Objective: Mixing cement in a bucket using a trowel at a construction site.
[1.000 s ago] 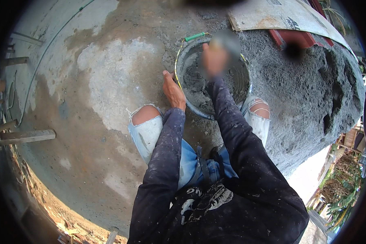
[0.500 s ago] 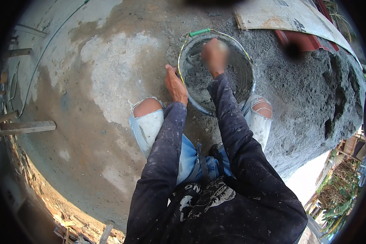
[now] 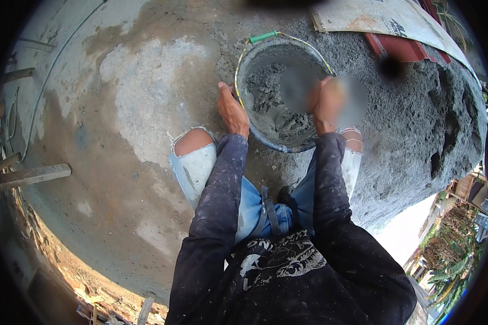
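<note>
Bucket (image 3: 279,51) standing on the concrete floor (image 3: 152,97)

Grey mix (image 3: 268,89) is lying inside; a green-gripped handle (image 3: 263,37) is curving along the far rim. The left hand (image 3: 233,115) is resting against the bucket's left side, fingers partly hidden; whether it is clamping, I cannot tell. The right hand (image 3: 326,105) is hanging over the right rim, its grip blurred beyond telling. Rightward, a grey pile (image 3: 401,119) is spreading.

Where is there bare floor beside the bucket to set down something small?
The widest free patch is the floor left of the bucket, between the left hand and the hose. It extends between the left knee and the timber. Crowded: right of the bucket, with the right hand and the grey heap, a board over its far part.
</note>
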Action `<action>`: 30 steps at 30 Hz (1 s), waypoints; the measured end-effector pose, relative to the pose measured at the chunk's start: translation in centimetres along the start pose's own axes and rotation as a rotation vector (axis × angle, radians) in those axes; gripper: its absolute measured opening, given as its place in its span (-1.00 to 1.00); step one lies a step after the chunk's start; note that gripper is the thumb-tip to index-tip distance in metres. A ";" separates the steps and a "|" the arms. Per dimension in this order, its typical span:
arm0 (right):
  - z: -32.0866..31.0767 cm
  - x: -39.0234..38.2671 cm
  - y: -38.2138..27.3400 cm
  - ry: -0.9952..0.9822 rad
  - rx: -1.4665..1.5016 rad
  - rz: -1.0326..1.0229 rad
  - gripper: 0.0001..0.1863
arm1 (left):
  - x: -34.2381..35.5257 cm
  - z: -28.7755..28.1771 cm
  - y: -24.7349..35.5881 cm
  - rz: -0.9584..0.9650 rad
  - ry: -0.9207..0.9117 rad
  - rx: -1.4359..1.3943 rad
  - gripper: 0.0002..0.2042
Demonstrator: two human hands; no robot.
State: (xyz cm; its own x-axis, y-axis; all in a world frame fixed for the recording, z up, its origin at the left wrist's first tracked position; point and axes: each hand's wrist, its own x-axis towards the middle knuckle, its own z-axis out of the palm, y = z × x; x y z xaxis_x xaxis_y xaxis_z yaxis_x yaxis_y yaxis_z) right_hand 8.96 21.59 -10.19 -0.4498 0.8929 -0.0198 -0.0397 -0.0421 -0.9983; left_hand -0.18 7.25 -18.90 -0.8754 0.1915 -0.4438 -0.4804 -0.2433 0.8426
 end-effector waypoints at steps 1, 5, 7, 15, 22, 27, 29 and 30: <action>0.8 2.0 4.5 0.036 -0.317 -0.102 -0.81 | -0.3 0.5 0.0 0.004 -0.016 0.000 -0.37; 8.4 6.5 6.0 0.108 -0.276 -0.261 -0.77 | -0.1 0.6 -0.8 -0.025 -0.021 -0.068 -0.34; 9.0 7.3 2.3 0.016 -0.035 -0.329 -0.77 | 0.0 -0.1 -0.1 0.037 0.019 0.022 -0.35; 3.4 6.0 7.6 0.056 0.008 -0.317 -0.79 | -0.2 0.9 -0.1 -0.042 0.006 -0.040 -0.34; -1.1 -1.5 2.8 -0.238 0.053 -0.161 -0.78 | 0.4 0.0 -0.4 -0.004 0.026 0.012 -0.33; -2.5 -2.3 -7.1 -0.137 0.333 -0.319 -0.80 | 0.4 -0.4 -0.2 -0.008 0.028 -0.030 -0.34; -3.5 -1.8 -4.4 -0.168 0.309 -0.232 -0.82 | -0.1 -0.2 0.4 0.005 0.021 -0.024 -0.41; -3.2 -0.7 -0.6 -0.072 -0.069 -0.274 -0.82 | -0.4 0.6 0.6 0.009 0.040 0.029 -0.34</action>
State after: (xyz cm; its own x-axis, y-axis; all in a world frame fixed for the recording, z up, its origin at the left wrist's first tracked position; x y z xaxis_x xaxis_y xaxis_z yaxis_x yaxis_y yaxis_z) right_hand 12.17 22.39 -9.77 -0.4933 0.8323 0.2529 -0.1094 0.2291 -0.9672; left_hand -0.13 7.55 -18.03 -0.8813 0.1509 -0.4478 -0.4714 -0.2172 0.8547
